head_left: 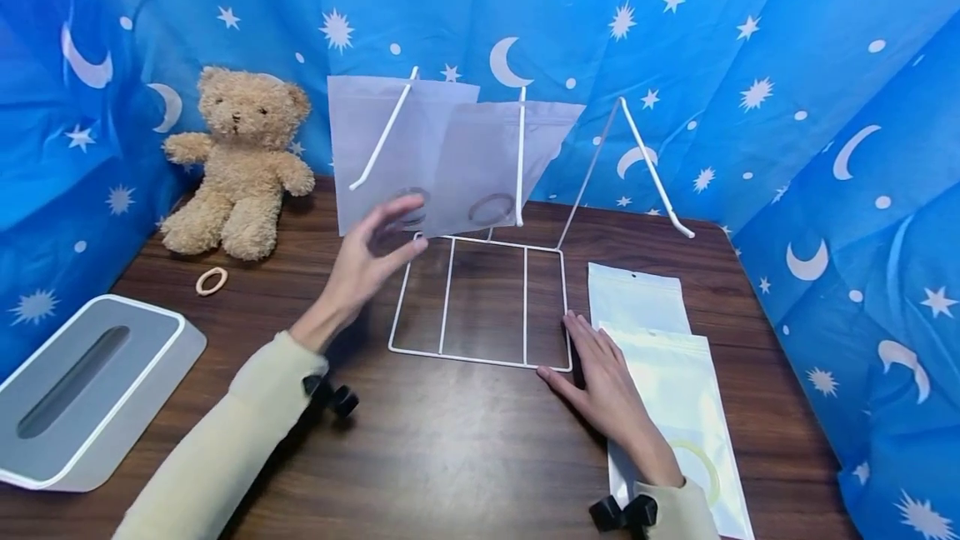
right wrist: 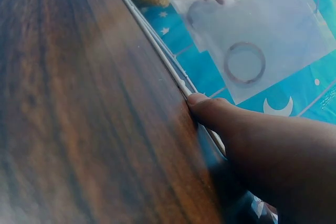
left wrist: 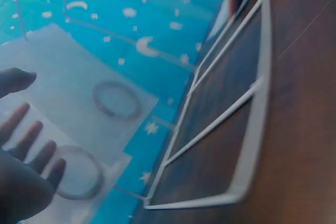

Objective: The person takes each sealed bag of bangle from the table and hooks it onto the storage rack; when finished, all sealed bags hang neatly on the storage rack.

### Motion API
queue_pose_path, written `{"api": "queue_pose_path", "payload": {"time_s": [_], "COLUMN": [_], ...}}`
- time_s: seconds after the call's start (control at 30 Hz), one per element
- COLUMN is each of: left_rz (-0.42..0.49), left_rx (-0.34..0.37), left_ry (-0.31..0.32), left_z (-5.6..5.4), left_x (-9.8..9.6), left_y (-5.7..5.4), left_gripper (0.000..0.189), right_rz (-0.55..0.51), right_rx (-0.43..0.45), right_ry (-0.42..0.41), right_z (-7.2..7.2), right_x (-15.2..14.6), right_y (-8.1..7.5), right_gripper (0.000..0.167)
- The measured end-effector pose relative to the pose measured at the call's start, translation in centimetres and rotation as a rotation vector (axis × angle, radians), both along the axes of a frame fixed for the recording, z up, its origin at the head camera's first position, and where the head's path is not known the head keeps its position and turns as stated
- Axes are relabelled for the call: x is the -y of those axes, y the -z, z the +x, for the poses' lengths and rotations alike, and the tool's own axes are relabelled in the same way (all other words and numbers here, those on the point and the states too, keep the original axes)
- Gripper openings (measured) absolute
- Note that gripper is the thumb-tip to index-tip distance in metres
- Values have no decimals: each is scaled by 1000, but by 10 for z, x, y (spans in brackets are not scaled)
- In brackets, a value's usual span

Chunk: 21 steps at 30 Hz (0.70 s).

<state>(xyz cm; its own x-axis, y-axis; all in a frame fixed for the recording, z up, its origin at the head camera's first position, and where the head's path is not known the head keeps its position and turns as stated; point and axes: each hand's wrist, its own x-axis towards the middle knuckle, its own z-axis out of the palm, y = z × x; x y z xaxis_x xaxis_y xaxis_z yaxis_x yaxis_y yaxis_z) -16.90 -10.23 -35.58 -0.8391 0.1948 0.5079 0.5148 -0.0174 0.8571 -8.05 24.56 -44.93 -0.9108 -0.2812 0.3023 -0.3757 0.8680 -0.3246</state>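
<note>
A white wire display rack (head_left: 480, 298) with slanted hanging hooks stands on the dark wooden bench (head_left: 450, 440), and two frosted translucent pouches hang from its hooks, each with a hair ring showing through. The left hand (head_left: 367, 261) is raised with its fingers (left wrist: 31, 140) spread and released, hovering right at the lower edge of the left-hand frosted pouch (head_left: 378, 148); whether a fingertip actually touches the film cannot be told. The second frosted pouch (head_left: 498, 165) hangs just beside it, overlapping its edge. The right hand (head_left: 607, 386) lies flat on the bench, fingers straight and grasping nothing, its thumb (right wrist: 210, 109) against the front corner of the rack's base frame. Under and beside that hand lie two white glossy zip pouches (head_left: 675, 373); a beige hair ring (head_left: 212, 281) lies loose near the tan teddy bear (head_left: 238, 163), and a grey tissue box (head_left: 82, 390) sits at the left edge. The likeliest trouble is the light rack sliding or tipping if the left hand nudges the pouch sideways while only a thumb steadies the base; a brush could also slip the pouch off its open-ended hook, or swing it into its neighbour and unseat both.
</note>
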Motion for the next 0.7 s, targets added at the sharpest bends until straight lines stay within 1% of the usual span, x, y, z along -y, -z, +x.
{"api": "queue_pose_path", "payload": {"time_s": [0.1, 0.13, 0.2, 0.23, 0.27, 0.3, 0.4, 0.43, 0.47, 0.5, 0.53, 0.57, 0.63, 0.7], "left_rz": [-89, -134, -213, -239, -258, -257, -227, -214, -220, -242, -287, -347, -497, -652], "left_rx": [178, 224, 291, 324, 348, 372, 415, 406, 375, 327, 263, 192, 42, -76], "left_ry": [22, 26, 33, 37, 39, 47, 48, 40, 23, -1, -35, -73, -157, -225], "left_z": [27, 37, 53, 60, 64, 68, 72, 72, 71, 69, 67, 64, 59, 56], "left_x": [18, 22, 28, 30, 31, 31, 34, 35, 36, 37, 38, 39, 40, 40], "left_y": [20, 26, 39, 46, 52, 58, 72, 76, 80, 83, 87, 90, 96, 101], "left_gripper": [61, 64, 69, 71, 72, 72, 71, 70, 69, 68, 68, 69, 71, 77], "right_rz": [1, 1, 0, 1, 2, 0, -3, -3, -4, -4, -4, -3, -3, -2], "right_rx": [8, 12, 17, 20, 22, 27, 41, 45, 48, 49, 47, 45, 39, 33], "right_ry": [2, 4, 7, 8, 10, 11, 8, 5, 4, 4, 4, 4, 5, 4], "right_z": [0, 0, 1, 0, 0, 0, 0, -1, -1, -1, -1, -1, -1, -1], "right_x": [1, 1, 2, 1, 1, 0, 1, 2, 2, 3, 3, 3, 3, 2], "right_y": [-1, -2, -2, -2, -2, -1, 1, 2, 2, 3, 3, 3, 3, 1], "right_gripper": [88, 88, 89, 89, 89, 89, 89, 89, 89, 88, 88, 88, 88, 88]}}
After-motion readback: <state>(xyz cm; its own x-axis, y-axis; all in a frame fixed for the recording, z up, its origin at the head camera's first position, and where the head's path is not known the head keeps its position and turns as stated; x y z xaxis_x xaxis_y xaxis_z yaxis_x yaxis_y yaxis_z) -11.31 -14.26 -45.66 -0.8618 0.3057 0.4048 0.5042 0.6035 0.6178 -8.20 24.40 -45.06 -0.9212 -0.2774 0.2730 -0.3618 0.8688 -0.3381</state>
